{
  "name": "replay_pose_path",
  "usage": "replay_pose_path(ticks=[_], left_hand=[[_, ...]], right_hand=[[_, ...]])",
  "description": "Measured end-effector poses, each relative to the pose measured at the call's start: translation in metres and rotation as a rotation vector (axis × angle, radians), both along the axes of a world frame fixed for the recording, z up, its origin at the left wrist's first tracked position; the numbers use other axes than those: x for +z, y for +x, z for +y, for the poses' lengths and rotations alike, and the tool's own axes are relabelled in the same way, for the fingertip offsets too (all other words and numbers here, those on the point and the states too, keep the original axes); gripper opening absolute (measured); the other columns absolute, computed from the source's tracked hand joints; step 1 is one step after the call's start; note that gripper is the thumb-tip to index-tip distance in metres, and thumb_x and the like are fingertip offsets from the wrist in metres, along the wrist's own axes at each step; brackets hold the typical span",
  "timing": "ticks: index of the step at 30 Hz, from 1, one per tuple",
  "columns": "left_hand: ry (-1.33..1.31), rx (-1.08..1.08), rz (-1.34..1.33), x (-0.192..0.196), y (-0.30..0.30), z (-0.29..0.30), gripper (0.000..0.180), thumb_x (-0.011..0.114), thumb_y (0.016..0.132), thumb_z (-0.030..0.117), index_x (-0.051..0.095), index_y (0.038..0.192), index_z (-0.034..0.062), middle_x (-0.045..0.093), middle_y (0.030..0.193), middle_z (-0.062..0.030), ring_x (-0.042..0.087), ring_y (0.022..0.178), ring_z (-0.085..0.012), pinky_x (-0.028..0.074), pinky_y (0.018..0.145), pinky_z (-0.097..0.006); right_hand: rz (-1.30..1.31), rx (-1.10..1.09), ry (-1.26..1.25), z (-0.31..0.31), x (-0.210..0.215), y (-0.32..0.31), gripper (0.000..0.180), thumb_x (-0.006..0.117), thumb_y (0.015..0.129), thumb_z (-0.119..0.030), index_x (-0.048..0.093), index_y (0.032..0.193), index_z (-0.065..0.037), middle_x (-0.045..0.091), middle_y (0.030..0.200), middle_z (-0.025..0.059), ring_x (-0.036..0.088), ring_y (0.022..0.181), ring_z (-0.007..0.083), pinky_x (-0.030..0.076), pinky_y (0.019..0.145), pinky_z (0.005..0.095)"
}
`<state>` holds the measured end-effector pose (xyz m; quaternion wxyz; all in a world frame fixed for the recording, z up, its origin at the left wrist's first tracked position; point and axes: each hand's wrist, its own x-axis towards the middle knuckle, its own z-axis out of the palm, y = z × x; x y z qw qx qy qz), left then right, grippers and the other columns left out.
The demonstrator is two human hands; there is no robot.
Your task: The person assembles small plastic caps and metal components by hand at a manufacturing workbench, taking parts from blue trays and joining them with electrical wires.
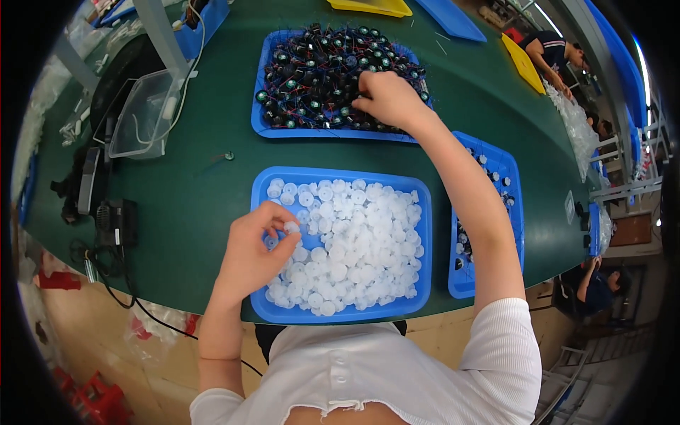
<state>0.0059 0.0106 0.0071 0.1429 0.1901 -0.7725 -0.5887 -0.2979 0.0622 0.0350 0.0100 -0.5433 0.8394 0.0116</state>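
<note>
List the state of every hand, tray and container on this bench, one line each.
Left hand: pinching a white plastic cap.
Right hand: reaching into the far blue tray, which is piled with dark wired parts.
Near blue tray: full of white caps.
Side blue tray: partly filled.
Clear container: looks empty.

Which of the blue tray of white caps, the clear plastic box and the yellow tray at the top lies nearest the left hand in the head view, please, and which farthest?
From the left hand:
1. Blue tray of white caps, under its fingers.
2. Clear plastic box, up left.
3. Yellow tray, far top edge.
</note>
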Motion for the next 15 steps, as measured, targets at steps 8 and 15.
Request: replay_pose_path(ticks=[8,15], left_hand=[[1.142,-0.174,0.187,-0.002,0.004,-0.009,0.022,0.049,0.076,-0.003,0.052,0.098,0.0,0.059,0.094,-0.0128,0.055,0.078,-0.0191,0.044,0.07,-0.03],[0.887,-0.281,0.152,0.023,0.003,0.039,0.022,0.056,0.078,0.001,0.052,0.099,0.003,0.051,0.089,-0.0053,0.047,0.081,-0.0101,0.04,0.064,-0.023]], right_hand=[[-1.227,-0.147,-0.808,0.079,0.046,0.036,0.031,0.059,0.084,-0.01,0.056,0.114,-0.001,0.064,0.094,0.0104,0.063,0.079,0.0132,0.051,0.071,0.0261],[-1.94,0.035,-0.833,0.149,0.029,0.147,0.032,0.054,0.087,0.0,0.048,0.118,0.005,0.06,0.099,0.0168,0.063,0.079,0.0205,0.054,0.069,0.0304]])
